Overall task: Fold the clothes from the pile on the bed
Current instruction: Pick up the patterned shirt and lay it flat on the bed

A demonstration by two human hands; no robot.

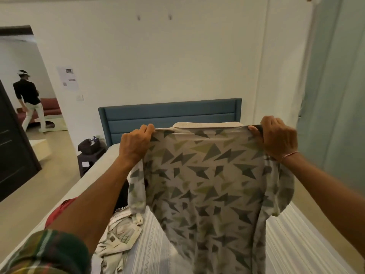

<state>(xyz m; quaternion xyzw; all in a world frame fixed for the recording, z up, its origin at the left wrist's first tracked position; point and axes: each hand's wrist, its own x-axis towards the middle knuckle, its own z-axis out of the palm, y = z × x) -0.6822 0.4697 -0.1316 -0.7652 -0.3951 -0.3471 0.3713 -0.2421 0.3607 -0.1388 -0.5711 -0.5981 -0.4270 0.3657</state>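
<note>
I hold a cream polo shirt (205, 186) printed with grey and green triangles up in the air over the bed (156, 250). Its back faces me, and the collar is at the top. My left hand (136, 143) pinches the left shoulder. My right hand (276, 135) grips the right shoulder. The body and both short sleeves hang down freely. To the lower left, a pile of clothes (118, 234) lies on the striped bedsheet, with a cream checked garment on top and red and dark pieces partly hidden behind my left arm.
A blue headboard (169, 115) stands against the white wall. A dark bedside table with a black bag (88, 147) sits left of the bed. A pale curtain (333, 95) hangs at right. Through the doorway at left, a person (29, 99) walks in another room.
</note>
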